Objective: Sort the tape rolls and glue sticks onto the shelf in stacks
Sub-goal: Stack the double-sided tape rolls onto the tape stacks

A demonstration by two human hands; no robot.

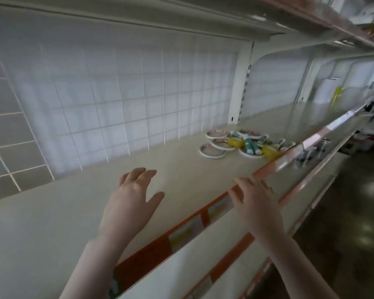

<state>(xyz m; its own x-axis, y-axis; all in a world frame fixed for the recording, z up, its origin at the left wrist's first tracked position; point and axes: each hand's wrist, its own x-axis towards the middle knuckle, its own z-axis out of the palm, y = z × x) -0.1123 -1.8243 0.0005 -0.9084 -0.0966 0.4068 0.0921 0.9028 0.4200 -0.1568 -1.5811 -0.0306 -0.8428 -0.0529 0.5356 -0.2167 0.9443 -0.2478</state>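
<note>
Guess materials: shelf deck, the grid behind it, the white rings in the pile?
Shelf deck: likely painted sheet metal, cream, semi-gloss; it shows soft sheen and a thin folded front edge. Grid panel: probably white-coated wire, thin crossing rods over a pale backing. White tape rolls: flat rings, apparently white tape wound on a core with printed tops; too blurred to tell paper from plastic.

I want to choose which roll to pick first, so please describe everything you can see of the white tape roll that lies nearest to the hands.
The nearest white tape roll is a thin, wide white ring with a large open centre and reddish print on its upper face, too blurred to read. It lies flat on the beige shelf, at the left edge of the pile, apparently just apart from the next roll. Neither hand touches it.
</note>
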